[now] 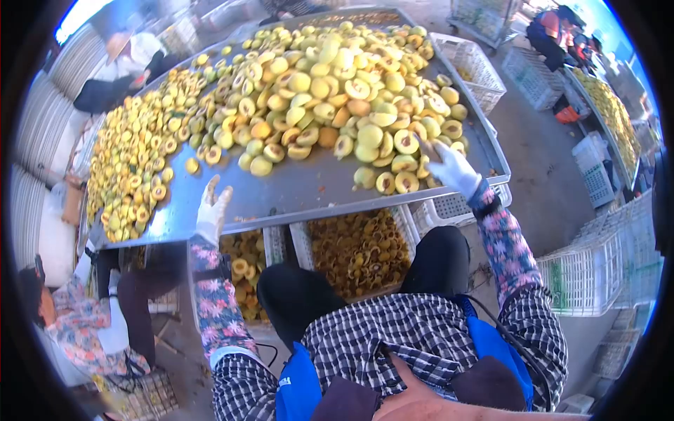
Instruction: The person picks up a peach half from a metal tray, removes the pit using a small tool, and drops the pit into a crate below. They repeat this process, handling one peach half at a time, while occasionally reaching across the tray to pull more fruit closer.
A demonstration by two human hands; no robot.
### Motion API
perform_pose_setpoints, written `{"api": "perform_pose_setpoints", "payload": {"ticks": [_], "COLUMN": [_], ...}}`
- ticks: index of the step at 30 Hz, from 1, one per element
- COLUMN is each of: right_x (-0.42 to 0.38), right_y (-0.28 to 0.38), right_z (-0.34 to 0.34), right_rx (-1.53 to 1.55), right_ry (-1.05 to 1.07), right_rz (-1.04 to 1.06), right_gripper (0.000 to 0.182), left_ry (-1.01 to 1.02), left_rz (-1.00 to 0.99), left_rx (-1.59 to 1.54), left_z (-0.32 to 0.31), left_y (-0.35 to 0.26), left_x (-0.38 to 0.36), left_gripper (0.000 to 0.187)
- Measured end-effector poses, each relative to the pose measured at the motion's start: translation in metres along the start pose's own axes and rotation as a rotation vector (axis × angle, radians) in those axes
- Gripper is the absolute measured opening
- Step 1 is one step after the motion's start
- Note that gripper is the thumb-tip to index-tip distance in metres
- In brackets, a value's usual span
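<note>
A large heap of halved yellow-green fruits, which look like peaches or apricots (316, 91), lies on a metal table (270, 193) before me. My left hand (212, 203), in a white glove, is raised over the table's near edge, fingers apart and holding nothing. At the heap's right side, my white-gloved right hand (451, 168) reaches to the fruit halves with its fingers stretched out. Whether those fingertips touch a fruit is hard to see. Many halves show a brown hollow or stone in the cut face.
Below the table, between my knees, stands a crate (302, 242) of brown fruit pieces. Another crate of fruit halves (242, 263) is left of it. White crates (579, 270) stand at right. Co-workers sit at left. Another person's bare hand (404, 393) rests against my checked shirt.
</note>
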State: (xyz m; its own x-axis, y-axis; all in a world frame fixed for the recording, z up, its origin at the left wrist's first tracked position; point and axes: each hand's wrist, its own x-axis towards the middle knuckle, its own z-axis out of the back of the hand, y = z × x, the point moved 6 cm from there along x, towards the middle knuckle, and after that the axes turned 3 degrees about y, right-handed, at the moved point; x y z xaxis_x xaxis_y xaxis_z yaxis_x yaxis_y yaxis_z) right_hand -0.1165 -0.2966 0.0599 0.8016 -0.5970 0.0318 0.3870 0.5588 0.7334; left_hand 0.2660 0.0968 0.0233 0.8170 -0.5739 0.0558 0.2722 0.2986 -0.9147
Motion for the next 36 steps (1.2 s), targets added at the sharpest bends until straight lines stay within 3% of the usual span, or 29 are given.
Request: {"api": "perform_pose_setpoints", "payload": {"ticks": [1,3,5,6,7,8,9,11,12,13,14,15,17,21,23,25,27,29,30,31,32,33,34,35,36], "right_x": [0.023,0.058,0.093,0.112,0.128,0.146,0.164,0.206,0.203,0.226,0.247,0.240,0.243,0.224,0.206,0.189,0.165,0.150,0.162,0.154,0.175,0.191,0.202,0.212,0.238], "right_y": [-0.020,-0.031,-0.018,-0.022,-0.012,-0.013,-0.017,-0.015,0.019,0.013,0.012,0.038,0.051,0.072,0.074,0.072,0.084,0.096,0.083,0.103,0.088,0.070,0.058,0.047,0.018], "right_z": [0.012,0.030,0.041,0.044,0.046,0.041,0.036,0.020,0.019,0.006,-0.016,-0.022,-0.038,-0.062,-0.095,-0.111,-0.098,-0.080,-0.077,-0.038,-0.021,0.002,0.022,0.037,0.038], "right_rx": [-0.192,-0.168,-0.512,-0.433,-0.439,-0.428,-0.416,-0.294,-0.281,-0.215,0.019,-0.312,-0.279,-0.257,-0.349,-0.389,-0.270,-0.265,-0.155,-0.289,-0.283,-0.215,-0.084,-0.155,-0.197], "right_ry": [-0.127,-0.098,-0.397,-0.200,-0.062,-0.079,-0.097,-0.104,-0.017,-0.091,-0.017,-0.030,-0.139,0.237,0.025,0.182,0.455,0.629,0.559,0.421,0.245,-0.001,-0.152,-0.283,-0.345], "right_rz": [0.114,-0.040,0.506,0.171,0.023,0.035,0.043,-0.038,-0.085,0.002,0.160,-0.026,0.071,0.289,0.472,0.365,0.259,0.321,0.529,0.373,0.390,0.249,0.179,0.067,0.030], "right_gripper": [0.048,0.048,0.045,0.046,0.053,0.054,0.057,0.056,0.055,0.055,0.056,0.056,0.054,0.055,0.058,0.062,0.063,0.059,0.053,0.049,0.044,0.042,0.042,0.045,0.045], "left_ry": [0.061,0.109,0.198,0.189,0.159,0.131,0.101,0.024,0.120,0.103,0.170,0.236,0.293,0.504,0.534,0.610,0.758,0.954,0.974,0.973,0.887,0.782,0.717,0.713,0.604], "left_rz": [-0.021,-0.053,0.058,0.050,0.165,0.282,0.109,0.206,0.114,0.209,0.135,0.060,0.111,0.133,0.176,0.133,0.140,0.292,0.123,0.120,-0.092,-0.298,-0.179,-0.175,-0.179], "left_rx": [-0.007,-0.023,0.036,0.027,-0.052,-0.124,0.045,0.299,-0.172,-0.378,-0.261,-0.146,-0.276,-0.296,-0.214,-0.243,-0.066,0.190,0.126,0.128,0.474,0.808,0.696,0.699,0.426], "left_z": [-0.015,-0.033,-0.051,-0.060,-0.072,-0.083,-0.102,-0.119,-0.134,-0.142,-0.145,-0.148,-0.146,-0.160,-0.171,-0.181,-0.179,-0.172,-0.169,-0.165,-0.152,-0.141,-0.133,-0.133,-0.129], "left_y": [-0.002,-0.005,-0.004,-0.011,-0.011,-0.004,0.046,0.028,0.022,-0.006,0.007,0.021,-0.006,0.028,0.020,0.013,-0.005,-0.034,-0.032,-0.049,-0.072,-0.101,-0.112,-0.113,-0.120], "left_x": [0.022,0.066,0.100,0.110,0.117,0.128,0.178,0.177,0.173,0.150,0.159,0.165,0.138,0.139,0.121,0.096,0.065,0.038,0.036,0.033,0.032,0.026,0.025,0.021,0.019], "left_gripper": [0.072,0.075,0.091,0.091,0.094,0.097,0.102,0.100,0.091,0.075,0.067,0.059,0.050,0.044,0.048,0.046,0.046,0.046,0.048,0.048,0.047,0.047,0.046,0.046,0.043]}}
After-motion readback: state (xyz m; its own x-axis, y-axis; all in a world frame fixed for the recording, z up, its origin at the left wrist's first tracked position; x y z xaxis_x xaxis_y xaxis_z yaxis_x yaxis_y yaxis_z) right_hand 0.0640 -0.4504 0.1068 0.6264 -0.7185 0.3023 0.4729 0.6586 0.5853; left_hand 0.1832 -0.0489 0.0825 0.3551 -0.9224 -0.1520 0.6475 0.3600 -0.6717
